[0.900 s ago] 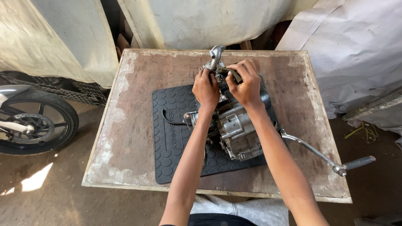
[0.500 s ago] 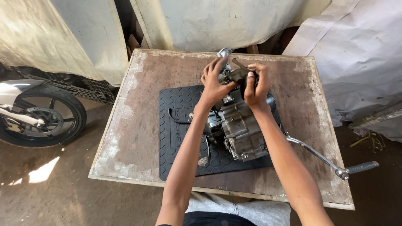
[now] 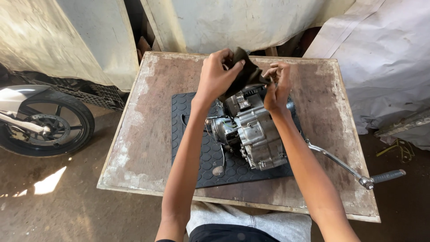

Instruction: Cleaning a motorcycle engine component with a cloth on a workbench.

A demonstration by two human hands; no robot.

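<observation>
1. Above the far end of the silver metal motorcycle engine (image 3: 251, 130), the left hand (image 3: 217, 76) and right hand (image 3: 277, 87) hold a dark crumpled cloth (image 3: 245, 74) between them.
2. Left-hand fingers (image 3: 224, 56) are curled tight around the cloth's left, upper part; right-hand fingers (image 3: 275, 71) pinch its right edge.
3. The cloth hangs just over the engine's top; whether it touches the metal cannot be told.
4. The engine lies on a black studded rubber mat (image 3: 192, 134), near the middle of the worn brown wooden surface (image 3: 148, 112).
5. A long chrome kick-start lever with a black rubber end (image 3: 358, 172) juts from the engine toward the near right corner.
6. On the left, well apart, a black motorcycle wheel with a disc brake (image 3: 42, 125) stands on the dirt floor (image 3: 67, 210).
7. Pale sheeting (image 3: 380, 54) is draped at the right.
</observation>
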